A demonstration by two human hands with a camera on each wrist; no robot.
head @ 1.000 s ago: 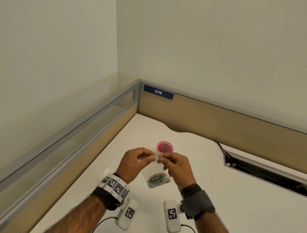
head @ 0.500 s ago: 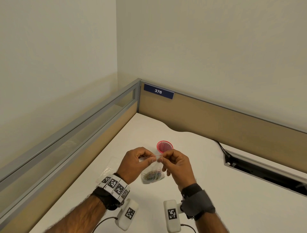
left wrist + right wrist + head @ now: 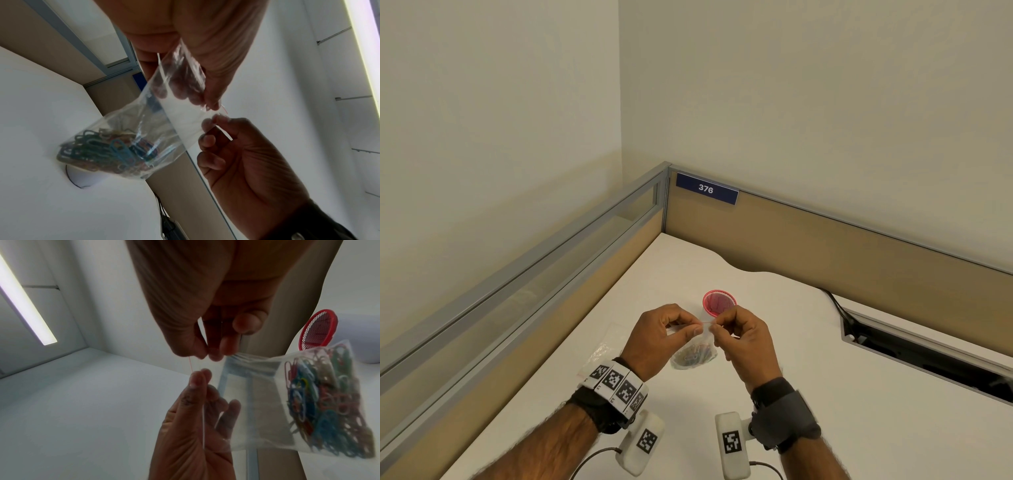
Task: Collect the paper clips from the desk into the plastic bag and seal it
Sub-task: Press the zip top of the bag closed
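Observation:
A small clear plastic bag (image 3: pixel 693 356) hangs between my hands above the white desk (image 3: pixel 825 394), with several coloured paper clips (image 3: pixel 107 151) heaped in its bottom. My left hand (image 3: pixel 697 329) pinches the bag's top strip on the left. Right beside it, my right hand (image 3: pixel 714 327) pinches the same strip. In the right wrist view the right hand (image 3: pixel 203 356) and left hand (image 3: pixel 200 374) nip the thin red-lined edge close together, and the clips (image 3: pixel 320 402) sag to the right. I cannot tell whether the strip is pressed closed.
A red mesh cup (image 3: pixel 719 303) stands on the desk just behind my hands. Another clear plastic bag (image 3: pixel 602 349) lies flat left of my left wrist. Low partition walls (image 3: pixel 825 246) border the desk, and a cable slot (image 3: pixel 928 356) opens at the right.
The bag's clip-filled bottom has lifted and swung slightly left. Both hands stay pinched on the top strip, almost in place.

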